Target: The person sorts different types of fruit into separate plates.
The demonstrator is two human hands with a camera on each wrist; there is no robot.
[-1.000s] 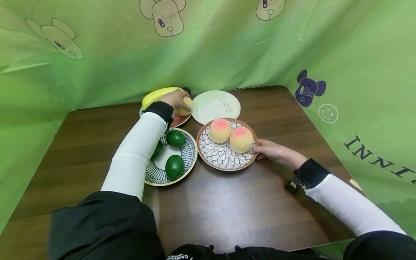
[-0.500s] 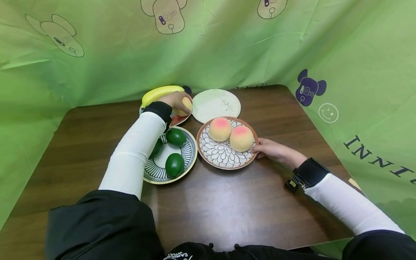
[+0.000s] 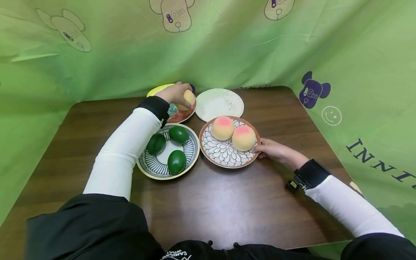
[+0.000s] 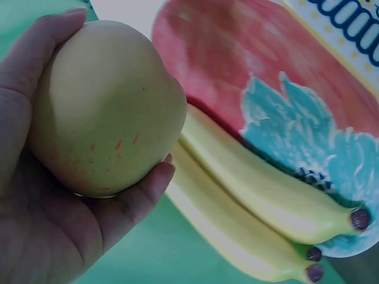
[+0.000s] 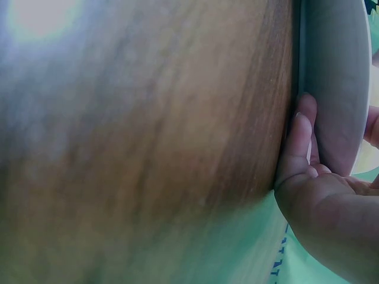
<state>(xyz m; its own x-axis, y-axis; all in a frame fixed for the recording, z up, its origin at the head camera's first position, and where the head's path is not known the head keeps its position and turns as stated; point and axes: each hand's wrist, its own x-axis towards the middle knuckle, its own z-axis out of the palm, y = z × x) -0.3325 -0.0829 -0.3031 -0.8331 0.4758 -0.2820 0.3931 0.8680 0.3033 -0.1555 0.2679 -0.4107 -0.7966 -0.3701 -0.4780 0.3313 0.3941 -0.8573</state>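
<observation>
In the head view my left hand [image 3: 175,94] grips a peach [image 3: 189,99] just over the red plate [image 3: 184,115] at the back. The left wrist view has the thumb and fingers curled round the pale yellow peach [image 4: 109,112], beside the bananas [image 4: 260,177] lying on that red and turquoise plate. Two peaches with pink tops, one peach [image 3: 222,128] and another peach [image 3: 243,138], sit on the brown-rimmed flower-patterned plate [image 3: 221,155]. My right hand [image 3: 271,149] pinches this plate's right rim; the right wrist view shows fingers [image 5: 301,139] under its pale underside [image 5: 336,77].
A striped bowl [image 3: 152,169] with several dark green oval fruits [image 3: 177,161] stands left of the patterned plate, below my left forearm. Behind is a white plate [image 3: 212,106] with a twig print. Green cloth [image 3: 227,54] borders the wooden table [image 3: 208,209].
My left hand has risen slightly with the peach, uncovering more of the red plate. The head view has shifted a little. My right hand keeps its hold on the patterned plate.
</observation>
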